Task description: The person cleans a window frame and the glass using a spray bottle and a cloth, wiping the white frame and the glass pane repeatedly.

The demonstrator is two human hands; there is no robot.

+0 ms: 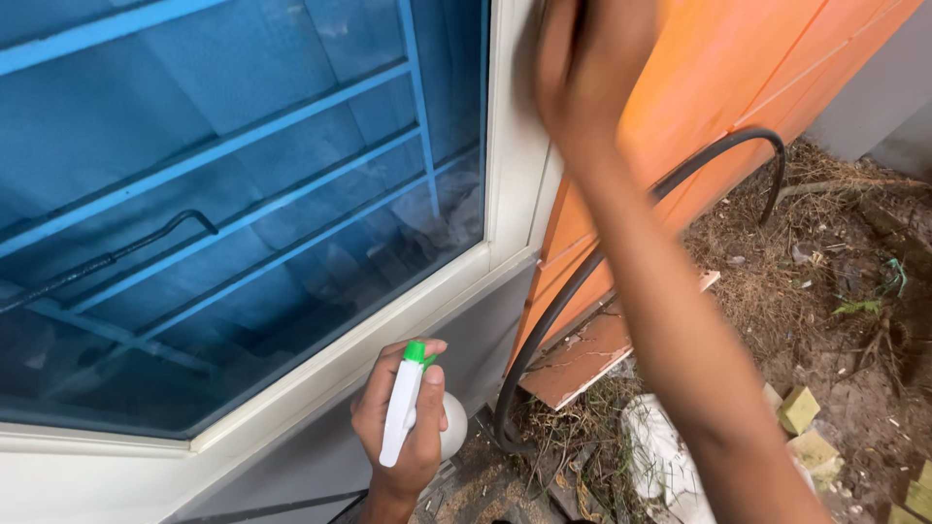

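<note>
1. Window pane (214, 194), tinted blue, fills 9 to 11 o'clock; blue bars and a dark rod show behind the glass.
2. White window frame (510, 146) runs from 12 o'clock down to 7 o'clock along the pane's edge.
3. Orange board (738, 68) leans at 1 o'clock, just beside the frame.
4. Right hand (587, 58) at 12 o'clock, blurred, up against the frame's upright; fingers look curled, cannot tell if it holds anything.
5. Black hose (582, 281) arcs from 2 o'clock to 6 o'clock across the board.
6. Left hand (403, 427) at 6 o'clock, fingers wrapped tight around the spray bottle.
7. Spray bottle (403, 412), white with green nozzle tip, upright in the left hand, below the frame's bottom rail.
8. Yellow-green sponge blocks (801, 408) on the dirt at 4 o'clock.
</note>
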